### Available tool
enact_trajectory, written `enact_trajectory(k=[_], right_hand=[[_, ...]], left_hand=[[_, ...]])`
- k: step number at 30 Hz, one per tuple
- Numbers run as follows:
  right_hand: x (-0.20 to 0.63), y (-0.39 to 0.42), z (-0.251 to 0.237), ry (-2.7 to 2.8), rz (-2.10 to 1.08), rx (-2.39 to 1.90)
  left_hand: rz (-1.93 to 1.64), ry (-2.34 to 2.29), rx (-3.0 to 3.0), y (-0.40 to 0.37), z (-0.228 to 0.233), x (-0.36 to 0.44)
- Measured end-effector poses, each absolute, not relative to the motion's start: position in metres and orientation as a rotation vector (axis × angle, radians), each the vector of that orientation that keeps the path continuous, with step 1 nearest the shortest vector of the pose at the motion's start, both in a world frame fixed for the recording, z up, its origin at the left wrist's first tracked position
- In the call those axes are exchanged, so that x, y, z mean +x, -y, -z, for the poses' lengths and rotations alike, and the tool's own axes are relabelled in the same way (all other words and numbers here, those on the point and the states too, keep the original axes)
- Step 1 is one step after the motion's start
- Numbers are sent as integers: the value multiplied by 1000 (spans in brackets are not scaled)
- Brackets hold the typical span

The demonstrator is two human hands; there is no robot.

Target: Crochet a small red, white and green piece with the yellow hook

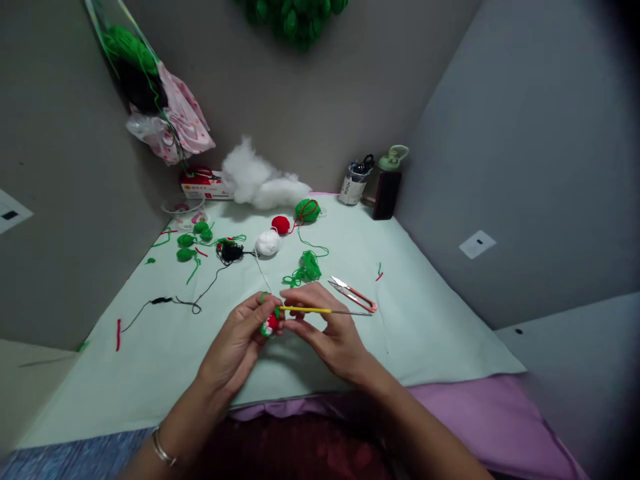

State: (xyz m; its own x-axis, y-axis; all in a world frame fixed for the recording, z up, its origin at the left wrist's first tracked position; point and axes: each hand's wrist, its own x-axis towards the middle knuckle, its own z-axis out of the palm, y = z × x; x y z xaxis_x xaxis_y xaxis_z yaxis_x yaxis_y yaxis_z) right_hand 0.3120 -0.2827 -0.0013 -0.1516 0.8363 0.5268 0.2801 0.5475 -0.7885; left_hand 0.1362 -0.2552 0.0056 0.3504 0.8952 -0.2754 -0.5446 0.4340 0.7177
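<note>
My left hand pinches a small red, white and green crocheted piece above the pale green table mat, with green yarn looped over its index finger. My right hand grips a yellow-handled crochet hook whose tip meets the piece, the metal shaft pointing right. White yarn runs from the piece back to a white yarn ball. Both hands hover close together near the mat's front middle.
Red-handled snips lie just right of my hands. A loose green yarn tangle, red ball, green ball, black yarn and small green crocheted bits lie behind. White stuffing, a box, a jar and a bottle line the back wall.
</note>
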Motion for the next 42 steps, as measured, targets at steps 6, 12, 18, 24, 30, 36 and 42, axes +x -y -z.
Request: enact_trajectory(k=[6,12,18,24,30,36,42], right_hand=[[362,266,-5,1949,-603,-1363],[304,240,2,2071,-997,-1008],[319,214,0,2053,-924,-1158],[402,243,-6,2247,-298,-2045],[423,261,20,2240,-149,-2180],[402,248,13,2099,-362,-2006],[320,257,0,1520,-1170,-1215]], left_hand=[[-1313,-771,207,238,-28,107],[-1321,-754,224,246,-32,124],[-1628,-743,257,238,-38,100],[-1636,-707,51,229,-44,84],[-1515,-778,32,224,-17,94],[-1486,-830,361,223,4,108],[-1548,-900,543,230,5,132]])
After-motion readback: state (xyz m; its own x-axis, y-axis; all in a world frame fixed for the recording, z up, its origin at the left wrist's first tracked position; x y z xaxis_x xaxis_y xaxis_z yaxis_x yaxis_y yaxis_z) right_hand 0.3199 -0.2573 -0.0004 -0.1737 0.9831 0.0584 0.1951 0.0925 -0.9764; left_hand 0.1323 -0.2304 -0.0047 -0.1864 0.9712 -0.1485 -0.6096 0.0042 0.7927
